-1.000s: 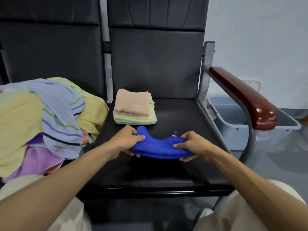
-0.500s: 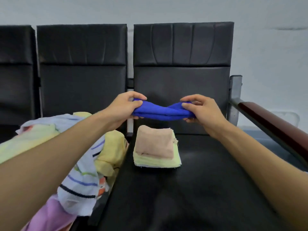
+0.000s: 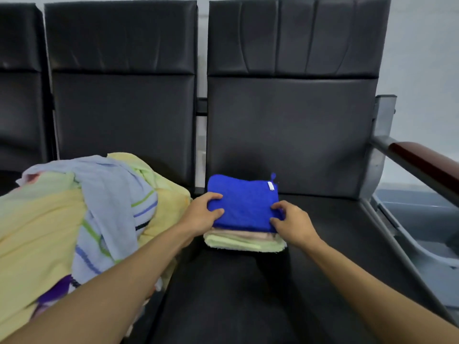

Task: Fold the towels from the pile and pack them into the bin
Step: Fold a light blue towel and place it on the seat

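Towel (image 3: 244, 204), blue, folded, lies between both hands atop stack (image 3: 243, 242). Left hand (image 3: 202, 214) pinches towel's left edge, right hand (image 3: 293, 222) its right edge. Left of left hand sits pile (image 3: 74, 214); well right of right hand, bin (image 3: 422, 219).

Left grip (image 3: 203, 214) and right grip (image 3: 293, 224) pinch opposite edges of folded blue towel (image 3: 244, 207), which sits on folded stack (image 3: 238, 242). Loose pile (image 3: 74, 207) left of left grip, grey bin (image 3: 422, 219) right of right grip.
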{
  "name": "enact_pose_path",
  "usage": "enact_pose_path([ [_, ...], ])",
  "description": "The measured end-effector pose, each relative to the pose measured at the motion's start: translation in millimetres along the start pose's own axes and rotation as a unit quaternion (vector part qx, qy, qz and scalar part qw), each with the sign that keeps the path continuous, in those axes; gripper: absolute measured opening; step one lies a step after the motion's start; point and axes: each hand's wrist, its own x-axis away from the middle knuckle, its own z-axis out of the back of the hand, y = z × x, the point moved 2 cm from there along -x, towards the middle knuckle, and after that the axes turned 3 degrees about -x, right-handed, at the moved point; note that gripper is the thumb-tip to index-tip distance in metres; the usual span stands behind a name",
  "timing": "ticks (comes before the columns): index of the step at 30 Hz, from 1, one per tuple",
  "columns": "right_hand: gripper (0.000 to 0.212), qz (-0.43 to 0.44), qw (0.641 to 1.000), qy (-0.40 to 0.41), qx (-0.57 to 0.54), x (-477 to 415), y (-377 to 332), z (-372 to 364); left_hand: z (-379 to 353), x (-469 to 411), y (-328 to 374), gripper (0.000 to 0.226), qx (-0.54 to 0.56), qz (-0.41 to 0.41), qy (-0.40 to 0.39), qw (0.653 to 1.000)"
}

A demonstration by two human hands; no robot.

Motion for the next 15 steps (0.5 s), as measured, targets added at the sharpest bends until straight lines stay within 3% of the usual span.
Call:
enact_pose_path([
  [3,0.036,0.035,0.996,0.039,0.074,15.6,-18.6,-1.5,10.5,19.3,0.2,0.044,-0.006,0.001,-0.007,1.0],
  [7,0.03,0.144,0.982,0.063,0.103,40.9,-63.6,-18.0,40.2,52.1,-4.9,0.04,-0.025,0.017,0.012,0.999],
  [11,0.027,0.201,0.979,-0.011,0.045,57.9,-116.9,-52.0,89.0,87.0,-17.4,0.026,-0.051,0.016,0.046,0.998],
  [15,0.027,0.206,0.975,-0.079,-0.001,66.7,-157.9,-93.3,138.5,122.9,-44.5,0.027,-0.03,0.033,0.164,0.986],
])
